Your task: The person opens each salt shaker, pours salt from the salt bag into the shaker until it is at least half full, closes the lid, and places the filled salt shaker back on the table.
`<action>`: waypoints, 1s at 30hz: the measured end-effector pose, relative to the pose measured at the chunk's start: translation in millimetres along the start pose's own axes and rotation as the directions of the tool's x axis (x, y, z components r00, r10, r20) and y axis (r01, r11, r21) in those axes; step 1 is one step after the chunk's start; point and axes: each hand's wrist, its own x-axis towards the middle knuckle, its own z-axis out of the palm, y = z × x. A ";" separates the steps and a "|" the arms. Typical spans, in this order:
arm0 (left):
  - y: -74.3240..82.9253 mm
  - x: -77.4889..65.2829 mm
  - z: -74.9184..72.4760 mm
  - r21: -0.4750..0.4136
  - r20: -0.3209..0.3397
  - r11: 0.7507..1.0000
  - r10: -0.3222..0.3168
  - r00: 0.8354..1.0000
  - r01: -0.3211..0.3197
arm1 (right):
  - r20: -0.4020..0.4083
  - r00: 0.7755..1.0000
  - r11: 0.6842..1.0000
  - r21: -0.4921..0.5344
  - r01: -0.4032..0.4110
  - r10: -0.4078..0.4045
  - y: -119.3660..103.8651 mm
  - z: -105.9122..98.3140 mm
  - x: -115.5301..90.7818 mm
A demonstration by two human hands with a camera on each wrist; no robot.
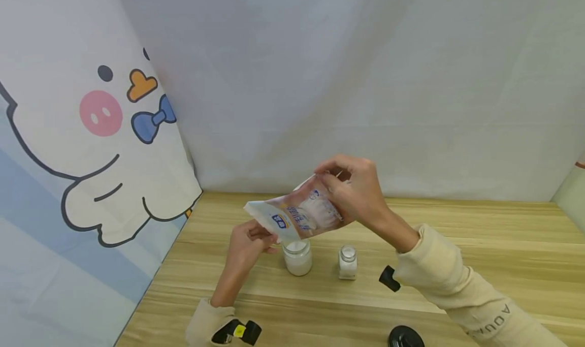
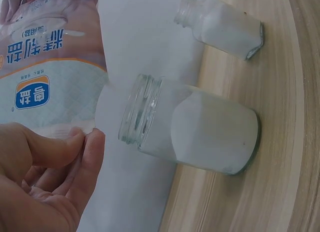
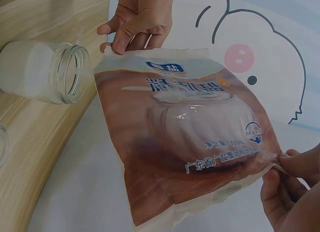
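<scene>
A salt packet (image 1: 303, 215), brown and pale blue with Chinese lettering, is held tilted in the air between both hands. My left hand (image 1: 247, 248) pinches a corner at the pale blue end. At the brown end, my right hand (image 1: 356, 187) grips the opposite corner between thumb and fingers. Just below the pale blue end stands an uncapped glass jar (image 1: 298, 263) partly filled with white salt. A faint white blur (image 3: 87, 72) shows between the packet's edge and the jar mouth in the right wrist view. Right of the jar stands a smaller open glass bottle (image 1: 348, 265) with white contents.
A round black lid (image 1: 405, 336) lies at the front edge of the view on the wood-grain table (image 1: 498, 250). Behind the table hangs a plain pale cloth (image 1: 292, 83). A cartoon-printed cloth (image 1: 91, 154) borders the left side.
</scene>
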 end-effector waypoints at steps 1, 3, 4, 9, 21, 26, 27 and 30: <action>0.2 0.0 0.1 0.000 0.000 1.000 0.001 1.000 -0.001 | 0.001 1.000 1.000 0.000 0.001 -0.001 0.1 0.0 0.0; 0.5 0.0 0.3 -0.002 0.000 1.000 0.002 1.000 -0.002 | 0.000 1.000 1.000 0.001 0.003 -0.003 0.4 -0.1 -0.1; 0.6 0.0 0.3 -0.002 0.000 1.000 0.003 1.000 -0.003 | 0.000 1.000 1.000 0.002 0.003 -0.003 0.6 -0.1 -0.2; 0.8 -0.1 0.7 -0.001 0.002 1.000 0.004 1.000 -0.004 | -0.004 1.000 1.000 0.006 0.001 -0.001 0.9 -0.2 -0.4; 0.0 1.8 3.7 0.006 -0.013 1.000 -0.002 1.000 0.002 | -0.005 1.000 1.000 0.019 -0.010 0.011 5.3 -2.0 -0.3; -0.6 3.2 6.1 0.014 -0.021 1.000 -0.002 1.000 0.002 | -0.005 1.000 0.999 0.024 -0.020 0.021 8.8 -3.8 -0.2; -0.7 3.6 6.6 0.015 -0.022 1.000 -0.002 1.000 0.002 | -0.004 1.000 0.999 0.026 -0.023 0.023 9.5 -4.1 -0.1; -1.3 4.7 8.1 0.017 -0.025 1.000 -0.001 1.000 0.002 | -0.002 1.000 0.999 0.031 -0.027 0.027 11.8 -4.9 0.0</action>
